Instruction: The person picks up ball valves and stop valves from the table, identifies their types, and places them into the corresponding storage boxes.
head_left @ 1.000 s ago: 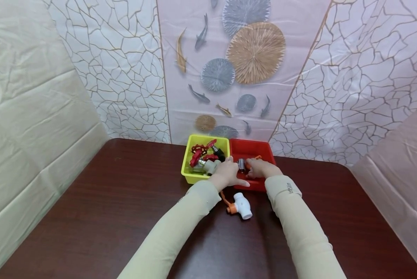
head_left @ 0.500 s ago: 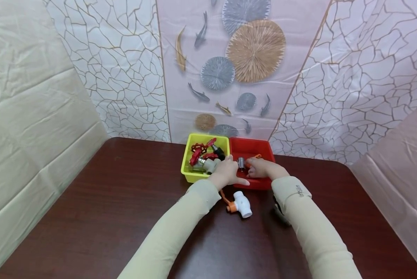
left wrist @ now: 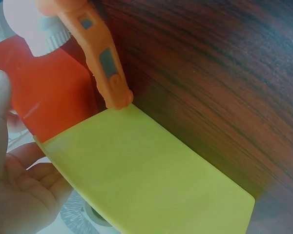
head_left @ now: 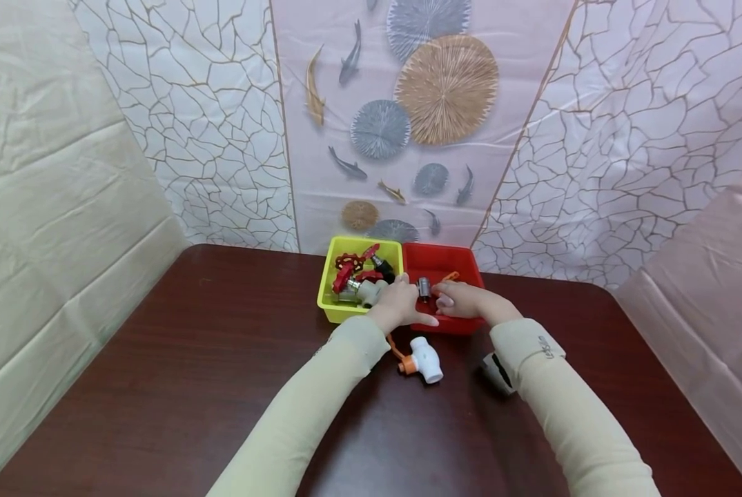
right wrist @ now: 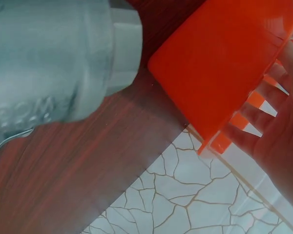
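While reaching over both bins in the head view, busy, as far as can be judged, with the contents of the red bin [head_left: 442, 255]. Left hand [head_left: 397, 304] at the near right corner of the yellow bin [head_left: 341, 315], thumb spread wide from the fingers, nothing visibly held. Right hand [head_left: 466, 302] down inside the red bin, fingers bent near a metal fitting [head_left: 424, 288] and an orange handle [head_left: 451, 276]; cannot tell whether gripping anything. Probably calls next for a firm pinch, then a straight lift over the rim. On the table [head_left: 221, 359], a white valve [head_left: 428, 360] just before the bins, a gray fitting [head_left: 496, 374] partly hidden by the right sleeve [head_left: 551, 386]; broad room leftward.

In the left wrist view, bins side by side, orange lever [left wrist: 107, 90] overlapping the yellow corner, contact uncertain.

In the right wrist view, fingers extended past the red rim, grip again unclear. Table's back edge close to the bin, little room behind; more room forward.
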`<state>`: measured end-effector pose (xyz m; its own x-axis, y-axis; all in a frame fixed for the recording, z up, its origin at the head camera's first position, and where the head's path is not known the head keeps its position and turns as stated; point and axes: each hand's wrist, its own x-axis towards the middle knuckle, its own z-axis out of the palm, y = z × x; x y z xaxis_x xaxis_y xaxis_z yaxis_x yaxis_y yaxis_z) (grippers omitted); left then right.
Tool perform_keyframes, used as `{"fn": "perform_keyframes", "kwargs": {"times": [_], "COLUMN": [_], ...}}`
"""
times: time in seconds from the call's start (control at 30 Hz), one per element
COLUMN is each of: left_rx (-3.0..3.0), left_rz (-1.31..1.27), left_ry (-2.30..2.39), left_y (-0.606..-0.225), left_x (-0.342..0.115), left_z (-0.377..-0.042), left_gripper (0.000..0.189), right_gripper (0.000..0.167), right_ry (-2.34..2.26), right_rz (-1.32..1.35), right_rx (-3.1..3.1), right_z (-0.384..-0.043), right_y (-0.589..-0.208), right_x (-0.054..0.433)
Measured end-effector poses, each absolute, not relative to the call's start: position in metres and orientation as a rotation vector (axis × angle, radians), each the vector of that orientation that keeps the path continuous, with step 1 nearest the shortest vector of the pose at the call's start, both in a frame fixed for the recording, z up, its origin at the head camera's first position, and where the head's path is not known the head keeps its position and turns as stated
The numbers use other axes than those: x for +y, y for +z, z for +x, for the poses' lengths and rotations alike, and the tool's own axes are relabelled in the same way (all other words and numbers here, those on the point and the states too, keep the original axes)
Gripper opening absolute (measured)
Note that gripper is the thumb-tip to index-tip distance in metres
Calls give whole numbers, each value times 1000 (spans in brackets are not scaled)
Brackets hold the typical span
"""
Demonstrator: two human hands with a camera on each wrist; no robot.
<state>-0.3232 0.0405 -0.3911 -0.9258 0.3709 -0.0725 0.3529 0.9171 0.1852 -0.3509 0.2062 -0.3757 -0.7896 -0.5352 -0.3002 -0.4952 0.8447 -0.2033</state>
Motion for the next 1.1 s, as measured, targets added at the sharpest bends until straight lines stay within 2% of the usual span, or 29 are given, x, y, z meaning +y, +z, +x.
{"fn": "perform_keyframes", "kwargs": {"times": [0.13, 0.37, 0.63, 1.1], "left_rx": [2960, 2966, 2975, 2886], "left_rz": [540, 527, 517, 676], "left_ry": [270, 255, 281, 414], "left_y": [-390, -390, -392, -392], "left_x": [41, 40, 40, 26], "left_z": [-322, -322, -322, -310], "left_gripper": [69, 77, 77, 59], "right_gripper": [50, 37, 30, 26], "right_ry": [-184, -283, -275, -341], "right_rz": [-772, -854, -955, -1028], "right_rx": [2700, 2860, 2928, 3034], "right_z": [-348, -340, -330, -312], "right_y": [-374, -370, -360, -354], "right_x": [212, 224, 233, 249]}}
